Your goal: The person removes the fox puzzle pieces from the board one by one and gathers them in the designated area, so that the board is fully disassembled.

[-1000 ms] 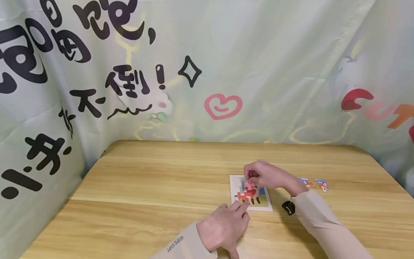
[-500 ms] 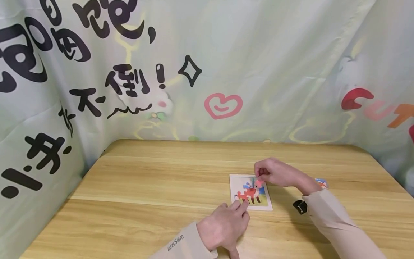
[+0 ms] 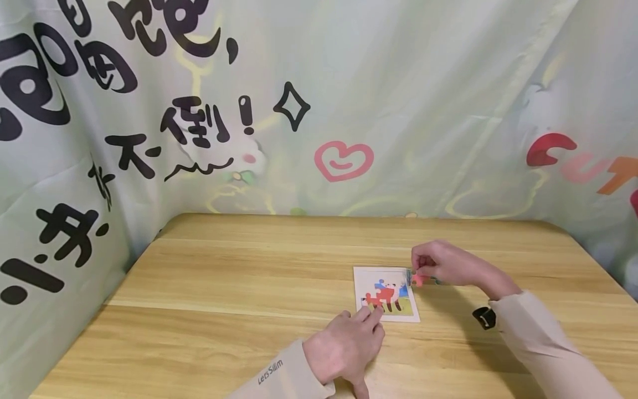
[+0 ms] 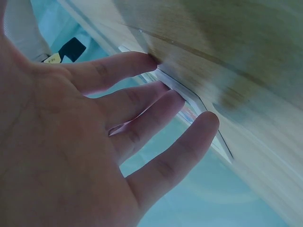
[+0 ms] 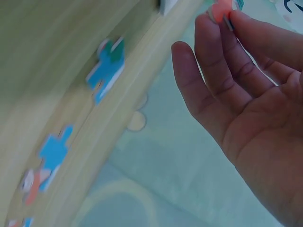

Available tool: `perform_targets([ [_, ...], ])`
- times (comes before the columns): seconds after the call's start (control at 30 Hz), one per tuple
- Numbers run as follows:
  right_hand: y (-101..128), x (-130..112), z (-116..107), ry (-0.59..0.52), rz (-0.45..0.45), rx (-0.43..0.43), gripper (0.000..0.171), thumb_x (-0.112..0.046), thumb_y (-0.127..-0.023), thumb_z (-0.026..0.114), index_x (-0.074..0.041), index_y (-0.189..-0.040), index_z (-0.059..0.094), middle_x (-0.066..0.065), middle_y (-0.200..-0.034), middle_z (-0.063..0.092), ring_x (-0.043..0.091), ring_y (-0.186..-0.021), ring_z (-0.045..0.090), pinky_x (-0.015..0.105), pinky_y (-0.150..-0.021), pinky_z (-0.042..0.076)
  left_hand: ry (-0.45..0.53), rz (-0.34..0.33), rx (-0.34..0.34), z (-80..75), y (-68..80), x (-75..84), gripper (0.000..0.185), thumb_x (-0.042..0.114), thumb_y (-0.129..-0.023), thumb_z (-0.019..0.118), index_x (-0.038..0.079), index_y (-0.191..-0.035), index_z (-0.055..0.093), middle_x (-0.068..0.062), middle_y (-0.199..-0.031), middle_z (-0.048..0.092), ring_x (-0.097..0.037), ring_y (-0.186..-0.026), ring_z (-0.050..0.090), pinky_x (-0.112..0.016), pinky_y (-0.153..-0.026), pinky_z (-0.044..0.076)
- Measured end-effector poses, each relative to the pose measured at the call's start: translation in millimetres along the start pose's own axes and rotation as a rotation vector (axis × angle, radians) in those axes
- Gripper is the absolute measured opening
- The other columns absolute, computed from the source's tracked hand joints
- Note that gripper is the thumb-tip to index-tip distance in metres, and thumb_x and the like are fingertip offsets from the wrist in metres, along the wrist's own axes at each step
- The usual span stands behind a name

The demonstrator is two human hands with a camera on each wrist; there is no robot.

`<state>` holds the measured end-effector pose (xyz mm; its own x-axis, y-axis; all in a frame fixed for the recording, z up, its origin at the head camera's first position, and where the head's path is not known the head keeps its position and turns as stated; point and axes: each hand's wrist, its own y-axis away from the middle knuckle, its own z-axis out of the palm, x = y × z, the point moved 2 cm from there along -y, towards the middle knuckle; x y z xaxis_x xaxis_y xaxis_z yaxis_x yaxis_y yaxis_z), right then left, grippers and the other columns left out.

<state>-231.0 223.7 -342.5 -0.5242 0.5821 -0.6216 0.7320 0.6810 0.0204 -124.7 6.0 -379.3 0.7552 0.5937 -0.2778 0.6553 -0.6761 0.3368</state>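
A small white-framed puzzle board (image 3: 363, 274) with a red animal picture lies on the wooden table (image 3: 249, 277). My left hand (image 3: 371, 318) rests with straight fingers (image 4: 142, 61) on the table and on the near-left edge of the board (image 4: 189, 100). My right hand (image 3: 416, 271) hovers just past the board's far-right corner. It pinches a small orange-red puzzle piece (image 3: 417, 279) between thumb and fingers; the right wrist view shows the piece (image 5: 221, 9) at the fingertips.
Loose blue and orange puzzle pieces (image 5: 106, 71) (image 5: 49, 153) lie on the table right of the board, hidden behind my right arm in the head view. A printed green cloth (image 3: 399, 111) closes off the back and sides of the table.
My right hand has carried the orange-red piece from over the middle of the board to the right, past its far-right corner. The left hand has stayed on the board's edge.
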Motion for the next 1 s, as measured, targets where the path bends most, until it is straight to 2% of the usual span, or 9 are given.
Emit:
perform_targets([
  [0.13, 7.3, 3.5, -5.1, 0.030, -0.004, 0.008, 0.023, 0.011, -0.093, 0.062, -0.009, -0.082, 0.060, -0.006, -0.074, 0.059, 0.009, -0.064, 0.052, 0.026, -0.057, 0.045, -0.002, 0.001, -0.003, 0.4, 0.1, -0.5, 0.116, 0.084, -0.054, 0.076, 0.024, -0.149, 0.048, 0.005, -0.162, 0.028, -0.008, -0.133, 0.035, -0.023, -0.097, 0.045],
  [0.37, 18.4, 11.2, -11.5, 0.098, -0.025, 0.032, 0.026, 0.012, -0.089, 0.065, -0.012, -0.079, 0.059, -0.010, -0.072, 0.055, 0.002, -0.064, 0.043, 0.024, -0.056, 0.040, 0.010, -0.008, -0.004, 0.0, 1.2, 0.2, 0.113, 0.083, -0.055, 0.078, 0.024, -0.147, 0.049, 0.006, -0.161, 0.029, -0.007, -0.131, 0.036, -0.023, -0.096, 0.045],
  [0.57, 26.6, 17.4, -12.1, 0.092, -0.010, 0.020, 0.025, 0.011, -0.090, 0.067, -0.011, -0.079, 0.060, -0.011, -0.070, 0.053, 0.001, -0.061, 0.040, 0.023, -0.054, 0.036, 0.016, -0.006, -0.002, -0.6, 1.5, -0.1, 0.113, 0.083, -0.055, 0.078, 0.024, -0.147, 0.050, 0.006, -0.161, 0.029, -0.007, -0.131, 0.036, -0.023, -0.096, 0.045],
  [1.0, 32.6, 30.0, -2.3, 0.050, -0.041, 0.006, 0.025, 0.014, -0.089, 0.064, -0.010, -0.081, 0.059, -0.011, -0.073, 0.055, 0.000, -0.064, 0.046, 0.023, -0.055, 0.042, 0.023, 0.002, -0.006, -0.5, -0.3, -1.2, 0.115, 0.083, -0.056, 0.077, 0.022, -0.149, 0.048, 0.005, -0.162, 0.028, -0.008, -0.134, 0.036, -0.024, -0.099, 0.044],
])
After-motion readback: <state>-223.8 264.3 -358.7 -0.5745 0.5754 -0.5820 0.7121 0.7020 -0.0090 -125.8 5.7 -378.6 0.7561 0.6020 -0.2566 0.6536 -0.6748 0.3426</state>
